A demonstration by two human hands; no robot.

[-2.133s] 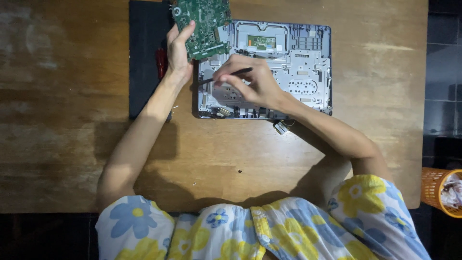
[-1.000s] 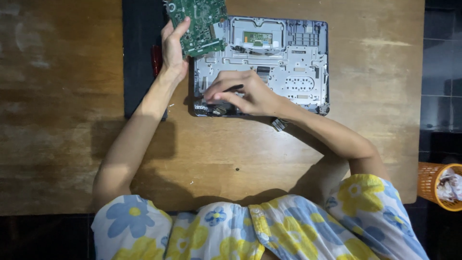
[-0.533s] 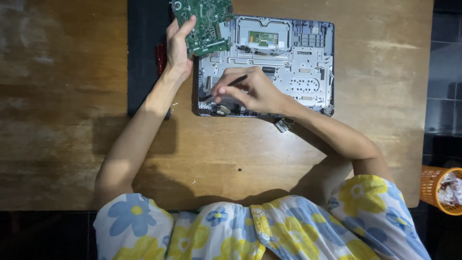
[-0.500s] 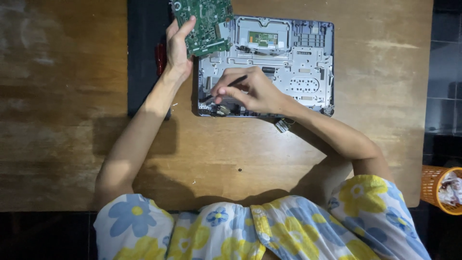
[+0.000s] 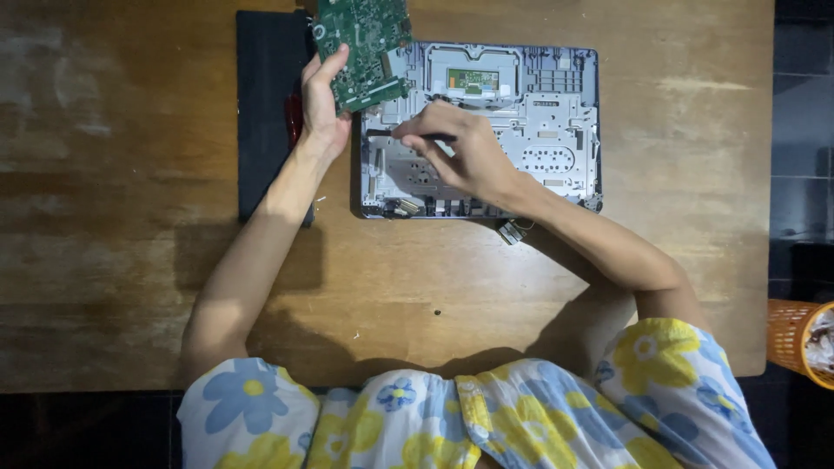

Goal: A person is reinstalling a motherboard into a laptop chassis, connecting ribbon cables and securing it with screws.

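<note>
An opened laptop chassis (image 5: 556, 130) lies on the wooden table (image 5: 539, 295), its grey inner frame facing up. My left hand (image 5: 321, 108) grips a green circuit board (image 5: 365, 43) by its lower left edge and holds it tilted above the chassis's upper left corner. My right hand (image 5: 465, 152) hovers over the left middle of the chassis with the fingers pinched on a thin dark tool (image 5: 434, 137), its tip pointing left into the frame. A small green board (image 5: 472, 82) sits in the chassis near the top.
A black mat (image 5: 261, 104) lies left of the chassis, with a red-handled item (image 5: 294, 117) half hidden behind my left wrist. A small loose connector (image 5: 512, 231) rests just below the chassis. An orange basket (image 5: 795, 334) stands off the table's right edge.
My right hand has moved up from the chassis's lower left edge to its left middle. The left hand keeps holding the green board in the same place.
</note>
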